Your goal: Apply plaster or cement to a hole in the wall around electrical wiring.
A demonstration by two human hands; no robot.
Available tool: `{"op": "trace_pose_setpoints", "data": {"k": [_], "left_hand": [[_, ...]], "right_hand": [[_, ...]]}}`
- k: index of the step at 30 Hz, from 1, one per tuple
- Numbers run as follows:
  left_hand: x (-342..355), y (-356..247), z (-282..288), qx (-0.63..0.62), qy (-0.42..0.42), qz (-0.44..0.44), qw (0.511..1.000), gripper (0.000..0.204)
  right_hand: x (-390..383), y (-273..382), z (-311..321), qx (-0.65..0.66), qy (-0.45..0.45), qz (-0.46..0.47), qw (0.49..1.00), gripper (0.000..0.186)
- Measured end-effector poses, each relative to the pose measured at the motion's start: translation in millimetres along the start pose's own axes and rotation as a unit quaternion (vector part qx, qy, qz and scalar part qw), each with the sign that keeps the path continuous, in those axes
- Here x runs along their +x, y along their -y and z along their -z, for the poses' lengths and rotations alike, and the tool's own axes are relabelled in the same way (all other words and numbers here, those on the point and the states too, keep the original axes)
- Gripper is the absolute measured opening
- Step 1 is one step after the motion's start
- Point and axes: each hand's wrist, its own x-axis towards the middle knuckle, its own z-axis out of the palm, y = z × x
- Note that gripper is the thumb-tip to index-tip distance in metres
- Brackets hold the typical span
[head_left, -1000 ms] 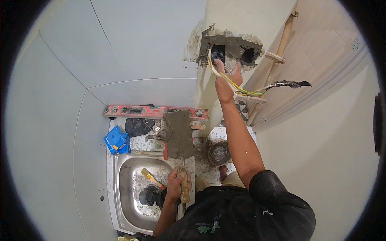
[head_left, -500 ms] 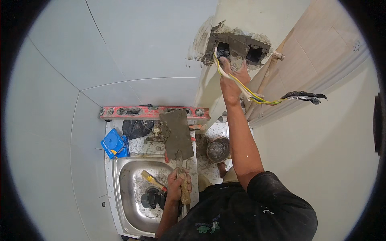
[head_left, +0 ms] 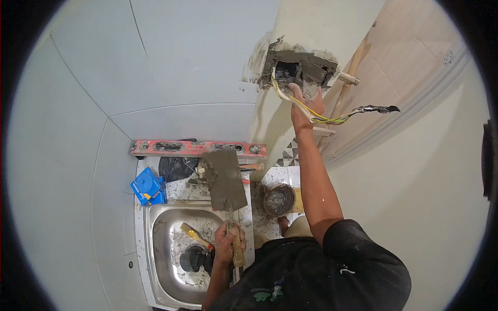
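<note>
My left hand (head_left: 231, 242) is closed round the wooden handle of a trowel (head_left: 225, 181), held over the sink's edge. Grey mortar coats its broad blade. Up at the wall, my right hand (head_left: 308, 108) grips a putty knife (head_left: 314, 74), whose handle is mostly hidden by the fingers. The blade lies at the right part of a mortar-lined wall opening (head_left: 288, 54). A dark box cavity (head_left: 287, 71) shows to the left of the blade. Electrical wires (head_left: 332, 119), white and yellow-green with black-taped ends, come out of the opening and cross in front of my right hand.
A red spirit level (head_left: 199, 149) lies along the wall behind the steel sink (head_left: 155, 254). In the sink are a brush (head_left: 196, 235) and a black drain fitting (head_left: 192, 259). A blue box (head_left: 148, 186) stands left. A bucket (head_left: 279, 200) sits on the floor below my right arm.
The putty knife's blade has shifted and tilted over the right part of the opening. The hanging wires have swung a little left. My left hand keeps its hold on the trowel.
</note>
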Motion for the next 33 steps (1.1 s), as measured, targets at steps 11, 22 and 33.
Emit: {"op": "trace_pose_setpoints", "data": {"k": [11,22,33], "left_hand": [[19.5,-4.8,-2.6,0.014,0.017,0.021,1.000,0.025],[27.1,-6.8,-8.5,0.034,0.025,0.048,0.998,0.025],[27.0,-6.5,-13.4,0.039,0.017,0.048,0.998,0.026]], "right_hand": [[4.7,9.3,-7.9,0.020,-0.041,-0.015,0.999,0.046],[5.9,32.2,7.3,0.057,0.036,0.002,0.998,0.064],[-9.7,38.7,-0.1,0.033,0.008,-0.012,0.999,0.064]]}}
